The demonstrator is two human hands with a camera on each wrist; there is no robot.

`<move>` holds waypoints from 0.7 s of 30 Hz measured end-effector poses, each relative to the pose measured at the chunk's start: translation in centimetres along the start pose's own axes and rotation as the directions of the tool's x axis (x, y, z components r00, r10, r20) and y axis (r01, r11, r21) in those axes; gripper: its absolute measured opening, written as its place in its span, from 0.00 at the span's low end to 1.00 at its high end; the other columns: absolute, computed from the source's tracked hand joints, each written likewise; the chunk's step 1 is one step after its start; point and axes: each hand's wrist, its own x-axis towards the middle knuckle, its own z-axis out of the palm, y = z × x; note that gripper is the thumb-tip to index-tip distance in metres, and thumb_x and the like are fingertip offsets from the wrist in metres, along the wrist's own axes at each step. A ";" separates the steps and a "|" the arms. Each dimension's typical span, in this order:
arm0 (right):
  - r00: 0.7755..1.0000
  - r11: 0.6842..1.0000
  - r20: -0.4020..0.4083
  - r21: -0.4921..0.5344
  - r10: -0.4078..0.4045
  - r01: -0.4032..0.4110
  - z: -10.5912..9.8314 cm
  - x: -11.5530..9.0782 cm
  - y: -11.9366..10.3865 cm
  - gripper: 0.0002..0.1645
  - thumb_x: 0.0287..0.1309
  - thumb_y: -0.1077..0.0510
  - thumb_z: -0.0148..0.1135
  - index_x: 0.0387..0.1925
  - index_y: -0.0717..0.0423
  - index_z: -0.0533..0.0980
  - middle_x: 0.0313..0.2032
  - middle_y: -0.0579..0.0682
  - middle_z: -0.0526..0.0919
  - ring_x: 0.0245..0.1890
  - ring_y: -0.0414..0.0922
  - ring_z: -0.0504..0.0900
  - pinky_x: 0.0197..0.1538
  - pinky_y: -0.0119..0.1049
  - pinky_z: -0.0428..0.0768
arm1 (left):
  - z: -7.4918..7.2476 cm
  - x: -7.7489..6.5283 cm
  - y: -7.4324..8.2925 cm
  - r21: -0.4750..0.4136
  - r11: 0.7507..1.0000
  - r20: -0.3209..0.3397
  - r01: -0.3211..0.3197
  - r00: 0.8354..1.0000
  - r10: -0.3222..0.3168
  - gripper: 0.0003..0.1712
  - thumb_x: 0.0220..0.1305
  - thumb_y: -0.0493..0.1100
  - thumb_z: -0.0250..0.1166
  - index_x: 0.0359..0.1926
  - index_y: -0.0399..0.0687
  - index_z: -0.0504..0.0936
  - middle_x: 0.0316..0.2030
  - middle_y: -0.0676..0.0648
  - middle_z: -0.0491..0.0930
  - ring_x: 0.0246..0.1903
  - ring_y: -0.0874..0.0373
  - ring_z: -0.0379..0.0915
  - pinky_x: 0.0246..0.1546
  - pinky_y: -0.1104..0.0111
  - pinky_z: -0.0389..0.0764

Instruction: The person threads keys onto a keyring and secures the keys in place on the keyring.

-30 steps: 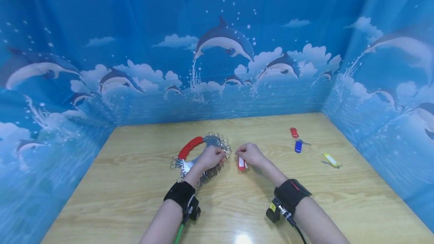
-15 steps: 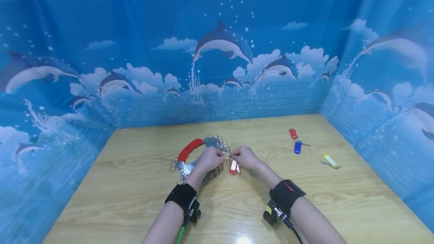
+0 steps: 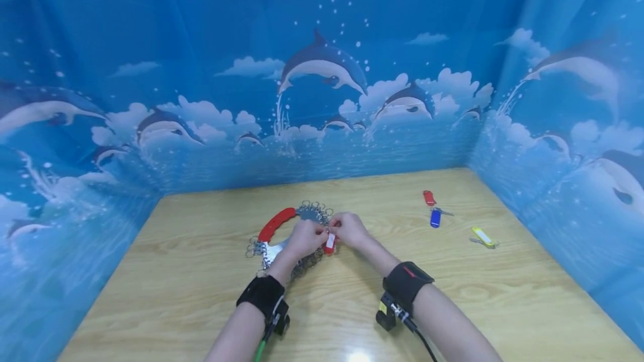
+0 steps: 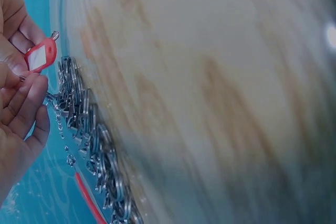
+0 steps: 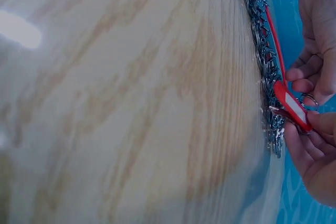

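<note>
A round metal key holder with a red grip (image 3: 278, 222) and many split rings along its edge lies on the table. My left hand (image 3: 306, 237) reaches over its right side and pinches a split ring (image 5: 310, 99) there. My right hand (image 3: 349, 229) pinches a red key tag (image 3: 330, 243) with a white label by its upper end, close against the left fingertips. A metal key (image 5: 281, 113) hangs by that tag in the right wrist view. Whether the tag's link passes through the ring is hidden by the fingers.
Toward the right of the wooden table (image 3: 201, 295) lie another red key tag (image 3: 429, 198), a blue key tag (image 3: 435, 218) with a key, and a yellow key tag (image 3: 482, 237) with a key. A blue dolphin-print curtain (image 3: 226, 161) encloses the back and sides.
My right hand has moved left with the red key tag, from apart to right up against my left fingertips. My left hand has stayed on the key holder's rings.
</note>
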 end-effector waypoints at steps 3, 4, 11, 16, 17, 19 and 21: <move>1.000 1.000 -0.009 -0.001 -0.006 0.006 0.0 0.0 0.0 0.01 0.53 0.69 0.60 0.29 0.65 0.78 0.25 0.51 0.80 0.24 0.41 0.77 0.28 0.30 0.76 | -0.1 0.2 -0.1 -0.001 1.000 -0.008 -0.031 1.000 0.031 0.21 0.53 0.34 0.59 0.09 0.51 0.63 0.08 0.58 0.54 0.11 0.66 0.50 0.15 0.75 0.52; 1.000 1.000 -0.014 -0.007 -0.009 0.009 0.0 0.0 0.0 0.02 0.53 0.69 0.60 0.29 0.64 0.78 0.26 0.51 0.80 0.25 0.41 0.77 0.29 0.30 0.76 | -0.1 0.3 -0.1 0.002 0.999 -0.008 -0.033 0.999 0.033 0.21 0.53 0.34 0.59 0.09 0.52 0.63 0.08 0.58 0.54 0.11 0.66 0.49 0.15 0.75 0.52; 0.999 1.000 -0.051 0.003 -0.004 0.004 -0.3 0.0 0.0 0.02 0.54 0.67 0.60 0.30 0.64 0.78 0.26 0.51 0.80 0.26 0.42 0.77 0.31 0.32 0.76 | -0.1 0.2 -0.1 -0.005 1.000 0.012 -0.013 1.000 0.013 0.22 0.53 0.34 0.58 0.09 0.52 0.60 0.08 0.57 0.51 0.11 0.66 0.47 0.15 0.75 0.51; 0.999 0.999 -0.025 0.038 0.026 -0.025 -0.4 -0.2 0.1 0.02 0.54 0.69 0.59 0.30 0.64 0.77 0.25 0.50 0.79 0.26 0.42 0.76 0.30 0.32 0.77 | 0.1 0.0 -0.1 -0.026 1.000 0.033 0.007 0.999 -0.006 0.20 0.53 0.35 0.58 0.10 0.52 0.62 0.08 0.57 0.53 0.11 0.66 0.49 0.15 0.74 0.52; 0.999 0.998 -0.019 0.053 0.032 -0.030 -0.4 -0.3 0.1 0.02 0.53 0.70 0.59 0.30 0.64 0.77 0.25 0.50 0.79 0.26 0.43 0.77 0.30 0.32 0.77 | 0.1 0.0 -0.1 -0.032 0.999 0.031 0.011 0.999 -0.010 0.20 0.53 0.34 0.58 0.10 0.52 0.62 0.08 0.57 0.53 0.11 0.65 0.49 0.15 0.74 0.52; 0.999 0.997 -0.017 0.072 0.031 -0.029 -0.3 -0.4 0.2 0.02 0.53 0.70 0.59 0.30 0.65 0.77 0.26 0.51 0.79 0.27 0.43 0.77 0.31 0.32 0.77 | 0.2 0.0 -0.2 -0.034 0.999 0.026 0.019 0.999 -0.019 0.21 0.53 0.35 0.58 0.10 0.52 0.62 0.08 0.57 0.54 0.11 0.66 0.50 0.14 0.74 0.52; 0.999 0.997 -0.022 0.077 0.027 -0.025 -0.2 -0.4 0.3 0.02 0.53 0.70 0.59 0.30 0.64 0.77 0.27 0.51 0.79 0.27 0.43 0.77 0.31 0.32 0.77 | 0.2 -0.1 -0.2 -0.033 0.999 0.020 0.015 1.000 -0.014 0.21 0.53 0.34 0.58 0.10 0.52 0.61 0.08 0.57 0.53 0.11 0.65 0.49 0.15 0.74 0.52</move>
